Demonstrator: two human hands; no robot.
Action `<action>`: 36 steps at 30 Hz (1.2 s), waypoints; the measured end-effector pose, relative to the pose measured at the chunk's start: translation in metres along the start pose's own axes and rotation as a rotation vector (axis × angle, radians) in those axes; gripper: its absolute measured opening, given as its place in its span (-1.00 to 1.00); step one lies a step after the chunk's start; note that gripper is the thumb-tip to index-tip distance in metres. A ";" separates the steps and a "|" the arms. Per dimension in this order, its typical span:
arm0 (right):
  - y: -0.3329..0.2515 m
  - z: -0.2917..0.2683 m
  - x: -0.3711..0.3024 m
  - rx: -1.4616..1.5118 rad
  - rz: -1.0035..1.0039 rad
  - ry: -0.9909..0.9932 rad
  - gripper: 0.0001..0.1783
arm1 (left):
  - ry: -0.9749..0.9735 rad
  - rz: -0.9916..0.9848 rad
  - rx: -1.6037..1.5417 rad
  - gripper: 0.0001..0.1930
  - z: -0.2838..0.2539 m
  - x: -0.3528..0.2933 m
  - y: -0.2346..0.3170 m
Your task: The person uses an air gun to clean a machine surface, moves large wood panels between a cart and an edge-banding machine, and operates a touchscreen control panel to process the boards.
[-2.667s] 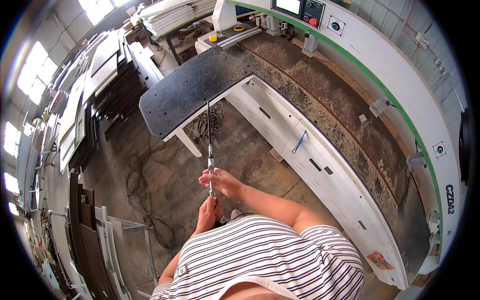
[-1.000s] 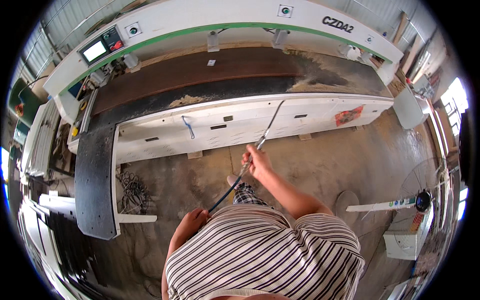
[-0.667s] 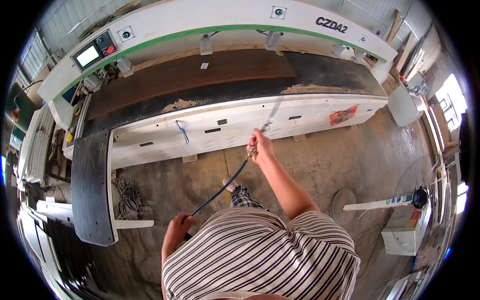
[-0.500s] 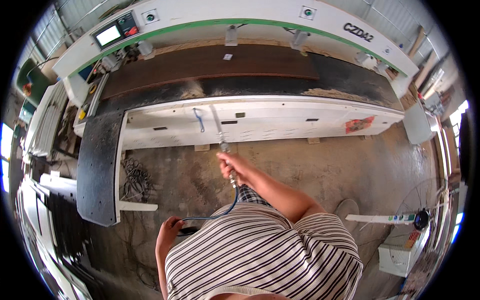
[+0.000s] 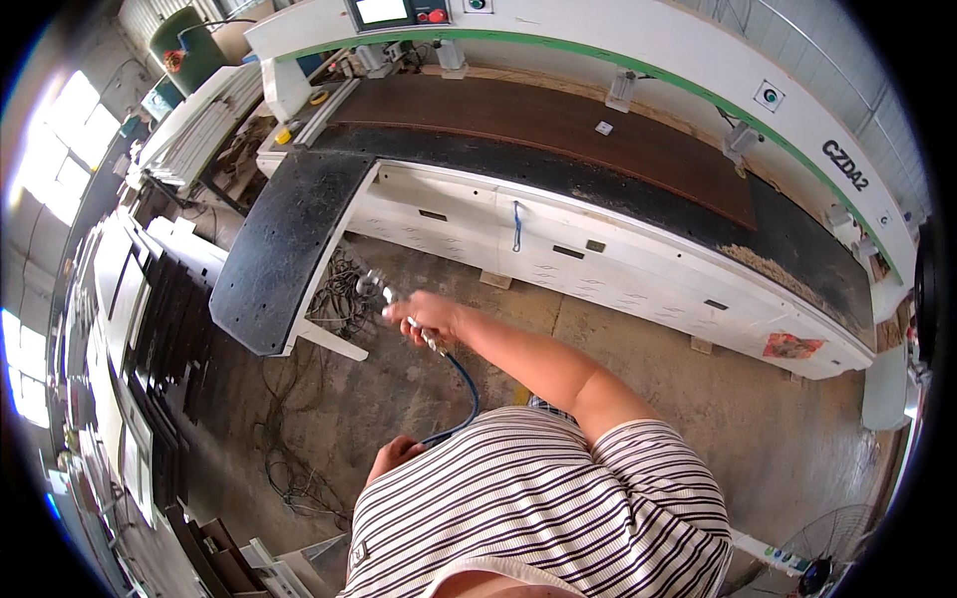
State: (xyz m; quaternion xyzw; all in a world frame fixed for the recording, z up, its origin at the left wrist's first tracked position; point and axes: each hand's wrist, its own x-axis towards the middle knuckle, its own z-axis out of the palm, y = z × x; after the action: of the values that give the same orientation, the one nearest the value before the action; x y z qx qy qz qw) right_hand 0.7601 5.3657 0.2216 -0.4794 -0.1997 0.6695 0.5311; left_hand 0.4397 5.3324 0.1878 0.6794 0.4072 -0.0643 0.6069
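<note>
Swung leftward since half a second ago: my right hand, taking the silver-coloured metal nozzle tool from before the long front of the white-sided, black-topped machine bench to beside its black side wing. My view has turned left too, with more of the stacked white and dark boards now showing beyond the wing.

Right grip: fingers wrapped around the tool's body, clenched on it. Its front end points up and left toward the wing, over the floor in the bench's inner corner; the nozzle is blurred, its tip hard to make out. From the rear fitting a dark blue flexible hose bows out and curves back to my left hand, which is low against my striped shirt, well apart from the bench. Hose meets the fingers there; the shirt covers part of that hand, so I cannot tell how firmly it is closed.

Tangled dark cables lie on the floor beside the wing. On the bench front hangs a thin blue loop. On the bench top: a flat dark-brown panel with a small white square on it, and pale brown dust near the right end. White, green-edged beam spans above the bench.
</note>
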 end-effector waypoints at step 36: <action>0.132 -0.289 -0.409 0.837 -0.850 1.619 -0.68 | -0.232 0.246 0.262 -0.78 0.054 0.105 0.058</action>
State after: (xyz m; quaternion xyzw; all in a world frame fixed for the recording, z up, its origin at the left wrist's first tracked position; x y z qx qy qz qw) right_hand 0.9291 4.8799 0.1616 -0.4540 0.3183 -0.0864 0.8277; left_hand 0.5672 5.3391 0.1577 0.7852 0.2368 -0.1198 0.5594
